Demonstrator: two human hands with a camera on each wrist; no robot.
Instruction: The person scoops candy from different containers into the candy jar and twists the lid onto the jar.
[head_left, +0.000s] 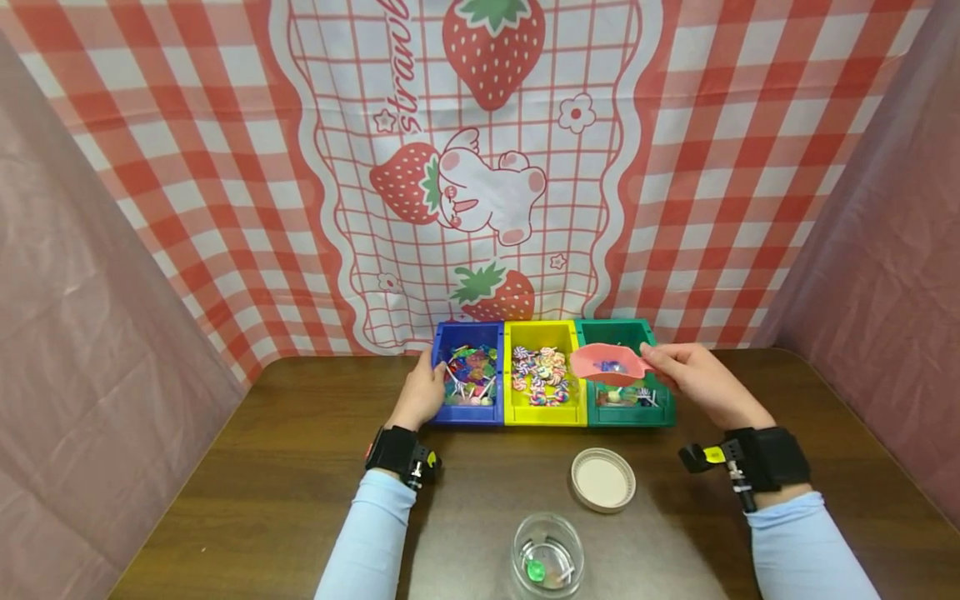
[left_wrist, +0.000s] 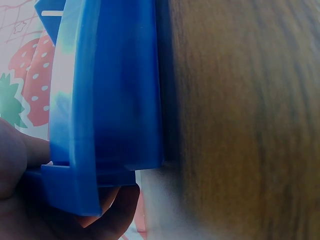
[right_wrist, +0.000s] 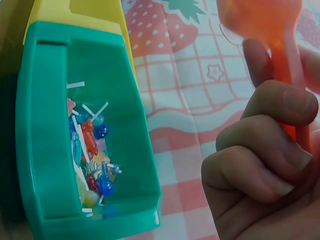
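My left hand (head_left: 418, 393) grips the outer side of the blue bin (head_left: 468, 414); in the left wrist view its fingers (left_wrist: 125, 207) curl under the bin's rim. With my right hand (head_left: 701, 379) I hold a pink scoop (head_left: 587, 360) by its handle, fingers wrapped round it, raised over the green bin (head_left: 633, 416). Small blue pieces (head_left: 611, 367) lie in the scoop's bowl. Miniature lollipops and colourful candy-like charms (right_wrist: 90, 145) fill the bottom of the green bin. Between the two bins stands the yellow bin (head_left: 543, 416), with swirl-patterned lollipops (head_left: 551, 367) inside.
A glass jar (head_left: 547, 521) stands near the front of the wooden table (head_left: 262, 483), a green piece (head_left: 536, 570) and a few sticks at its bottom. Its round lid (head_left: 603, 480) lies between jar and bins. Behind the bins hangs a strawberry-print cloth (head_left: 585, 192).
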